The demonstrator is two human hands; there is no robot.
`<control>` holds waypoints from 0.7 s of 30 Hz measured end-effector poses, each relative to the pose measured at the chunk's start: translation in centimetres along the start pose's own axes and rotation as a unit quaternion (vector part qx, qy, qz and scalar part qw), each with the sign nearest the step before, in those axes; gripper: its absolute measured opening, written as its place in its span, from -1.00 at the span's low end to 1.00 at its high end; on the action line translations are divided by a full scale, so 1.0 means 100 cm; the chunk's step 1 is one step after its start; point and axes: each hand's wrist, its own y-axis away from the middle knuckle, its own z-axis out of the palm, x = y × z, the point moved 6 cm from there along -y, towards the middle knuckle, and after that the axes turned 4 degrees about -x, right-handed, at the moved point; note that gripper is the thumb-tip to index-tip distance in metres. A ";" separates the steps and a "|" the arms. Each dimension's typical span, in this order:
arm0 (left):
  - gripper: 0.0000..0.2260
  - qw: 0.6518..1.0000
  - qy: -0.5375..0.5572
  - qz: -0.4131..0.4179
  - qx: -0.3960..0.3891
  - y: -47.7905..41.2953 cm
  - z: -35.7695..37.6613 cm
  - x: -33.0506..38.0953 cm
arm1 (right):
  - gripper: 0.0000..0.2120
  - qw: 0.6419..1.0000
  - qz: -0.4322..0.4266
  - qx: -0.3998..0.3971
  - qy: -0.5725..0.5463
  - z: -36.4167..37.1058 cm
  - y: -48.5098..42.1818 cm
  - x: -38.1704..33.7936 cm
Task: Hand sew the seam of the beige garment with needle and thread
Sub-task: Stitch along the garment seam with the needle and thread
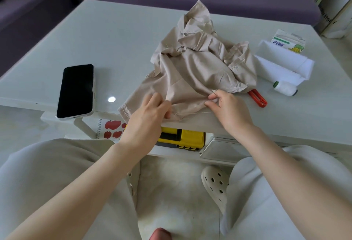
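A crumpled beige garment (198, 62) lies on the white table (114, 39), its lower hem hanging over the near edge. My left hand (148, 114) grips the fabric at the seam near the table's front edge. My right hand (226, 108) pinches a thin needle (217, 95) between thumb and fingertips, right at the garment's edge. A pale thread runs from the seam along the table edge toward my right hand. A white thread spool (285, 88) lies on the table to the right.
A black phone (77, 90) lies on the table's left side. Red-handled scissors (258, 98) poke out from under the garment. Folded white cloth (283, 60) and a small carton (289, 41) sit at the right. A yellow box (186, 137) rests on the shelf below.
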 end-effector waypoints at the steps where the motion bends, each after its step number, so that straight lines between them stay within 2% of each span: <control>1: -0.61 1.000 -0.002 0.006 -0.009 0.001 0.002 -0.002 | -0.85 1.000 -0.008 0.006 0.006 0.000 0.001 -0.003; 4: -0.68 1.000 -0.005 0.008 -0.030 0.007 0.007 -0.007 | -0.85 0.998 -0.044 0.037 -0.004 -0.004 0.005 -0.014; 8: -0.80 0.997 -0.030 0.001 -0.077 0.012 0.013 -0.008 | -0.80 0.992 -0.061 0.061 -0.087 -0.012 0.008 -0.025; 10: -0.84 0.996 -0.042 0.003 -0.079 0.013 0.012 -0.008 | -0.82 0.988 -0.052 0.027 -0.143 -0.010 0.010 -0.029; 14: -0.89 0.997 -0.046 0.001 -0.064 0.014 0.010 -0.007 | -0.92 0.976 -0.100 -0.088 -0.173 0.006 0.018 -0.042; 18: -0.84 1.000 -0.022 0.000 0.021 0.012 -0.005 -0.005 | -0.73 0.961 -0.123 -0.196 -0.149 0.027 0.026 -0.045; 21: -0.81 0.998 0.004 -0.010 0.065 0.013 -0.014 -0.006 | -0.72 0.966 -0.124 -0.206 -0.090 0.030 0.026 -0.042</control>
